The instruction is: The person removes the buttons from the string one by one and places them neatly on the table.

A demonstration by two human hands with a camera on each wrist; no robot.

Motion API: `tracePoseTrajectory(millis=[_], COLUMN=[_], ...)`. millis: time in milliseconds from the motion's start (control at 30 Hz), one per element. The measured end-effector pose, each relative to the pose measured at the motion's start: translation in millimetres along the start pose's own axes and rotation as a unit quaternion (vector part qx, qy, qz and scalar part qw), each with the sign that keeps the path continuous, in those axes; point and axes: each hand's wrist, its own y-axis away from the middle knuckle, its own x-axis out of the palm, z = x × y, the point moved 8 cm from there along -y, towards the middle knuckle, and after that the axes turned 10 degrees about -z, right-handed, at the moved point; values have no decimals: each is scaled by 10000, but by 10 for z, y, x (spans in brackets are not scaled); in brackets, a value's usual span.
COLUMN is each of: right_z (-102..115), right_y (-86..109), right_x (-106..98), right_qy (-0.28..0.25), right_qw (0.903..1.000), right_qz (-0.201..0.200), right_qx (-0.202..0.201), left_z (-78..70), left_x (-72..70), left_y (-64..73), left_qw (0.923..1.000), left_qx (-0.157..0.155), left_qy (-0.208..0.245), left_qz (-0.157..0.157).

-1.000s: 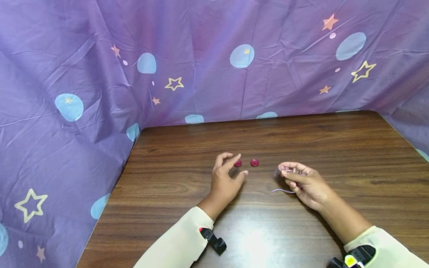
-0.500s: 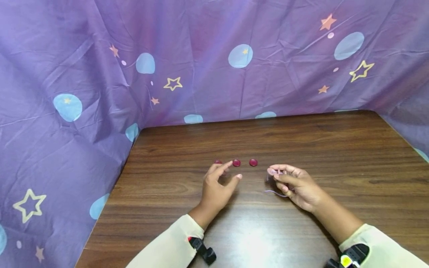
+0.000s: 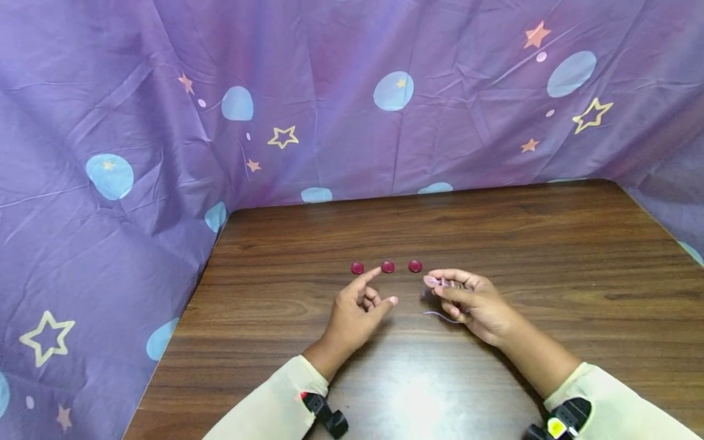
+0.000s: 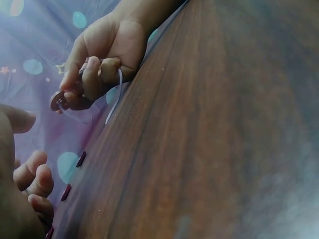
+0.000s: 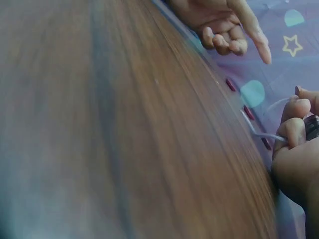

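Observation:
Three dark red buttons lie in a row on the wooden table: a left one [image 3: 357, 267], a middle one [image 3: 388, 267] and a right one [image 3: 415, 266]. My left hand [image 3: 353, 318] holds nothing. Its index finger points at the middle button, close to its edge, while the other fingers bend loosely. To the right of the row, my right hand [image 3: 478, 305] pinches a pinkish button [image 3: 431, 281] between thumb and fingers. A thin purple cord [image 4: 118, 97] passes by that button and hangs from the hand. Something dark and ridged [image 5: 312, 127] is partly hidden in the right palm.
The brown wooden table [image 3: 286, 244] reaches back to a purple curtain [image 3: 341, 91] printed with stars and blue spots. The curtain also hangs along the left and right sides. Black straps with small cameras sit on both wrists.
My left hand has drawn left and toward me, uncovering the left button. My right hand has moved left toward the row, still pinching the pinkish button and cord.

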Motion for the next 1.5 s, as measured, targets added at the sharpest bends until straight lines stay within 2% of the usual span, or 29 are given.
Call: tracePoseTrajectory(millis=[233,467,633,933,1167,1500], right_z=[-67,-118,-130,-153,-174,-185], right_y=[-64,-126,-160,-167,-149,-145], right_x=[174,305,389,446,447,465], right_qy=[505,864,1020,1287,1367,1327], right_qw=[9987,9960,9944,9912,9899,9902], right_qz=[15,-104,-50,80,177,345], right_qx=[24,197,280,311,326,277], left_z=[36,67,85,138,150,161], left_x=[82,107,98,99,117,113], left_y=[33,43,33,19,27,15], left_qw=[9976,9961,9965,9968,9958,9967], left_qx=[-300,-358,-318,-505,-605,-486], left_qy=[297,288,300,222,313,103], left_qz=[547,756,715,582,614,642])
